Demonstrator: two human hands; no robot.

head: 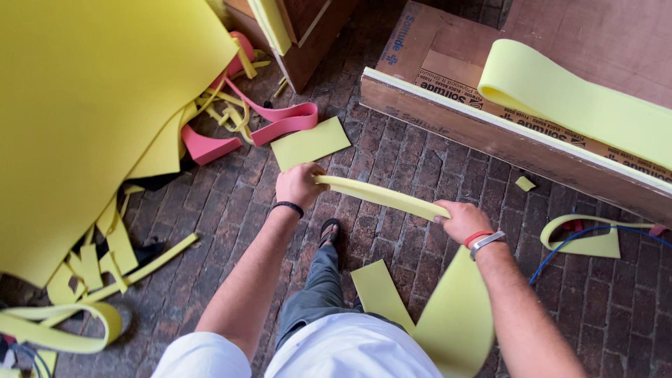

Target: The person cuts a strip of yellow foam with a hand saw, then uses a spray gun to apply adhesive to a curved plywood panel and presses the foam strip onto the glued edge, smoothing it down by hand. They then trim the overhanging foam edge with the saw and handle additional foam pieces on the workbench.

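A long strip of yellow foam [381,196] runs between both of my hands at waist height. My left hand [299,183] is closed around its far end. My right hand [463,219] grips it further along, and from there the strip widens and hangs down past my right side [455,315]. My foot in a sandal [330,231] stands on the brick floor below the strip.
A big yellow foam sheet [91,105] fills the left, with yellow offcuts [105,259] and pink foam strips [280,119] around it. A wooden board bench [518,140] on the right carries a curled foam strip [574,105]. A blue cable [560,252] lies beneath it.
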